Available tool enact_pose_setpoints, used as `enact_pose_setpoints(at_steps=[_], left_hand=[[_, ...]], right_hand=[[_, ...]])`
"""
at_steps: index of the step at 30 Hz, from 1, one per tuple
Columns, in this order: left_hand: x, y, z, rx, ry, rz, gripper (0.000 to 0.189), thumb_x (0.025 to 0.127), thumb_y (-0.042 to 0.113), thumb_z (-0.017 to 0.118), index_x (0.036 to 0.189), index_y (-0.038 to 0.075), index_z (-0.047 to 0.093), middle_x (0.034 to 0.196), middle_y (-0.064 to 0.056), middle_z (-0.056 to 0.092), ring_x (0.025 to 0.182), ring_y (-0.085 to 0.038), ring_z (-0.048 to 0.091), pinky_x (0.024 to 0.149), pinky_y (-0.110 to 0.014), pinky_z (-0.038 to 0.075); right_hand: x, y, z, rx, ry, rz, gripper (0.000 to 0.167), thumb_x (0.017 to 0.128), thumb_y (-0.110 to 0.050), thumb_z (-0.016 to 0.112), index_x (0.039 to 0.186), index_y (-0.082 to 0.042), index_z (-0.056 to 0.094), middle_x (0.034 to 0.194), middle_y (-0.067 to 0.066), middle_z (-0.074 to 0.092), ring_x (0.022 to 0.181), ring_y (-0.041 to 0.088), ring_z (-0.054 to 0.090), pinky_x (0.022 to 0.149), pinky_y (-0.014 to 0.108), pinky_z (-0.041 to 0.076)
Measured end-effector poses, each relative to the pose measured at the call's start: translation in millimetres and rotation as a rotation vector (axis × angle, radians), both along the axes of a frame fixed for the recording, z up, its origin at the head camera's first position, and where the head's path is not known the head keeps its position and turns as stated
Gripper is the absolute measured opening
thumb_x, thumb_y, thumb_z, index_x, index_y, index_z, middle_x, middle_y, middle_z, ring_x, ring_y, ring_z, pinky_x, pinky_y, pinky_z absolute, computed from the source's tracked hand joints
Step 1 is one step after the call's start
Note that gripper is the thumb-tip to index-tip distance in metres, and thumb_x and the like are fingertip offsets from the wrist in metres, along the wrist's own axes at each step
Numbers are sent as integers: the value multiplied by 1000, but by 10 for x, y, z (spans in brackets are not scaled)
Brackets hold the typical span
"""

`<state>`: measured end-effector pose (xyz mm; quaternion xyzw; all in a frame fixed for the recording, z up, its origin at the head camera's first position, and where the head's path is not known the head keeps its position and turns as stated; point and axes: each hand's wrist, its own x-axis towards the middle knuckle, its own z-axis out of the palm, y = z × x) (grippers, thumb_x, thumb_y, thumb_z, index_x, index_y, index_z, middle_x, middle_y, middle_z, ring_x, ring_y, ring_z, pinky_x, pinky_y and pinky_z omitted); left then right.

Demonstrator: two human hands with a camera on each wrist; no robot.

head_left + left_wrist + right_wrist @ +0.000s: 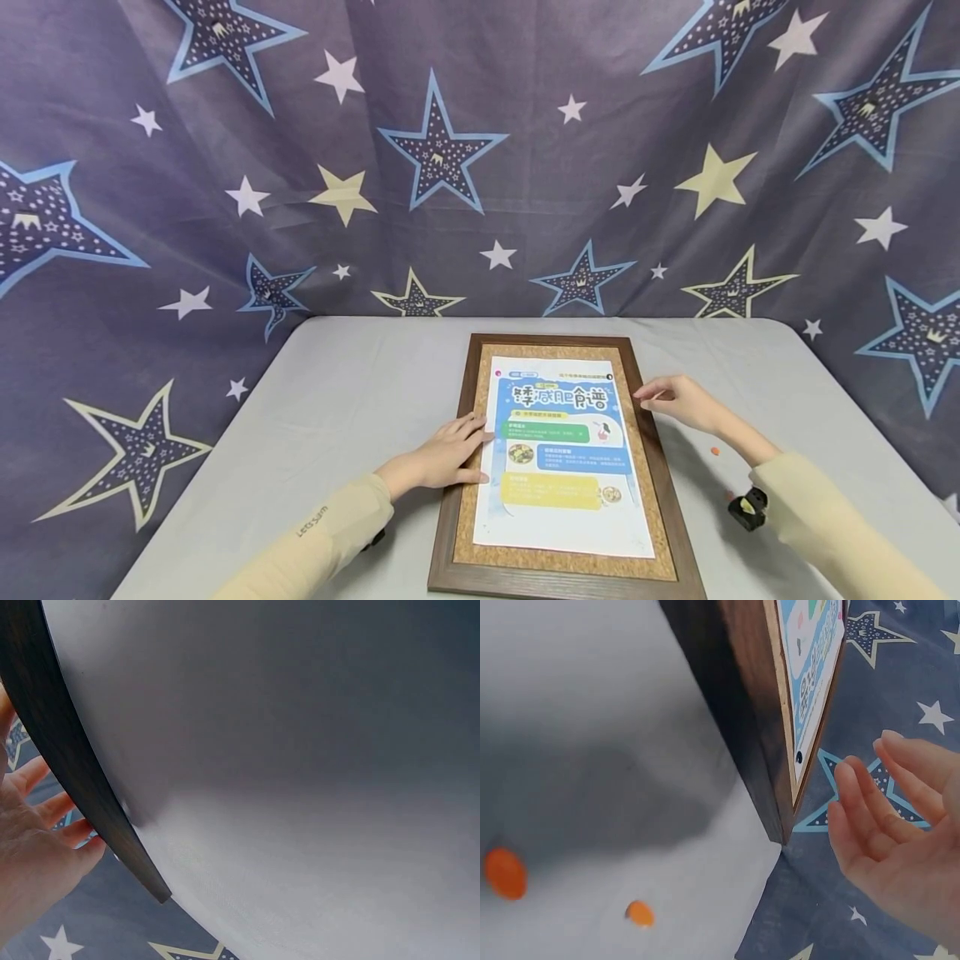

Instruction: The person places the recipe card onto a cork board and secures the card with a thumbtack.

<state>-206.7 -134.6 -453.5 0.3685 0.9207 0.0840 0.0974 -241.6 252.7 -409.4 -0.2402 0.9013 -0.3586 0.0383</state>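
A printed poster sheet (570,529) with blue, green and yellow panels lies on a cork board (487,543) in a dark brown wooden frame (551,579). A pink pin (498,374) sits at the sheet's upper left corner and a black pin (609,377) at its upper right. My left hand (442,454) rests across the frame's left side, fingers spread, fingertips at the sheet's edge. My right hand (681,402) is at the frame's upper right side, palm facing inward, its fingers loosely bent. Nothing shows between those fingers in the right wrist view.
Two small orange round pieces (505,873) lie on the grey-white table (360,375) to the right of the frame. Behind the table hangs a dark curtain (525,208) printed with stars. A black wrist device (747,508) is at the right sleeve.
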Motion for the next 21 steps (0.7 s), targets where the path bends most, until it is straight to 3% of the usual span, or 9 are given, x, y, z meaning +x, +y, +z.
enact_pose_setpoints(at_steps=[10, 17, 21], left_hand=[[5, 9, 18, -8, 4, -2, 63, 86, 46, 50, 133, 7, 37, 141, -17, 24, 131, -36, 16, 104, -48, 17], [1, 7, 2, -13, 6, 1, 63, 86, 46, 50, 133, 8, 37, 141, -17, 25, 131, -35, 16, 104, -48, 17], [-2, 5, 3, -11, 6, -2, 63, 86, 46, 50, 133, 7, 37, 141, -17, 25, 131, -35, 16, 104, -48, 17]], right_hand=[[129, 258, -41, 17, 2, 17, 18, 82, -1, 56, 96, 10, 61, 88, 19, 63, 72, 15, 60, 64, 23, 49], [218, 433, -84, 13, -44, 23, 18, 81, 4, 55, 96, 13, 59, 87, 22, 61, 71, 21, 61, 60, 22, 49], [252, 508, -115, 23, -50, 12, 18, 79, 5, 56, 95, 13, 59, 85, 21, 62, 68, 14, 59, 57, 22, 48]])
